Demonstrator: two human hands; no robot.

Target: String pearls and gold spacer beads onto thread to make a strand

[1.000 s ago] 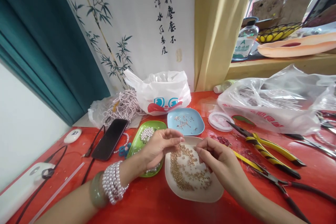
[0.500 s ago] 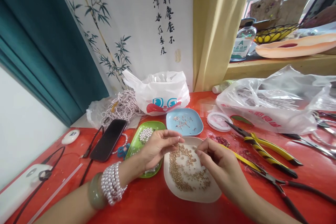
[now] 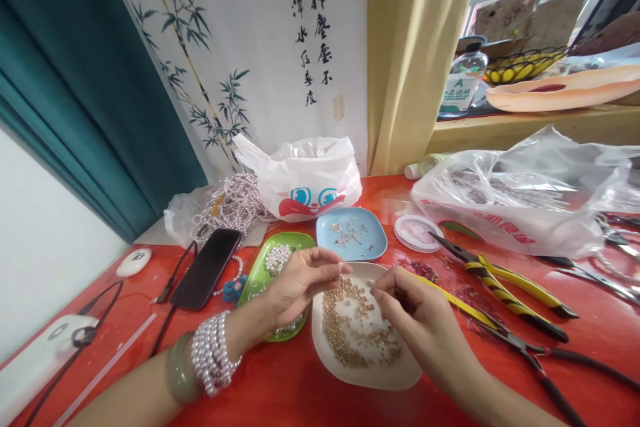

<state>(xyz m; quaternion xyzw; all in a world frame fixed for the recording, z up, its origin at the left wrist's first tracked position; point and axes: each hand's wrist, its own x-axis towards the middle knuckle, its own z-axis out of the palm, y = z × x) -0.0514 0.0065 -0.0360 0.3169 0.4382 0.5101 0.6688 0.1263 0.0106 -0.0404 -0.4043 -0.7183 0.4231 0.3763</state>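
My left hand (image 3: 307, 280) hovers over the left rim of a white plate (image 3: 367, 377), its thumb and fingers pinched on something too small to make out. Across the plate, my right hand (image 3: 413, 307) is also closed in a pinch, and what sits between its fingertips is hidden. Many small gold beads (image 3: 345, 340) lie scattered in the plate below both hands. Partly behind my left hand is a green tray (image 3: 260, 273) with white pearl beads (image 3: 277, 259). A blue plate (image 3: 353, 250) with small metal pieces stands just beyond. Pearl bracelets (image 3: 213, 353) circle my left wrist.
To the right lie yellow-black pliers (image 3: 505, 287) and dark-handled pliers (image 3: 530, 350). A phone (image 3: 207, 270) and bead strands (image 3: 235, 203) are at the left. Plastic bags (image 3: 310, 173) line the back of the red table (image 3: 280, 387), near a white spool (image 3: 416, 233).
Hardly anything differs. Both hands keep their pinched poses over the plate, and the view has shifted very slightly.
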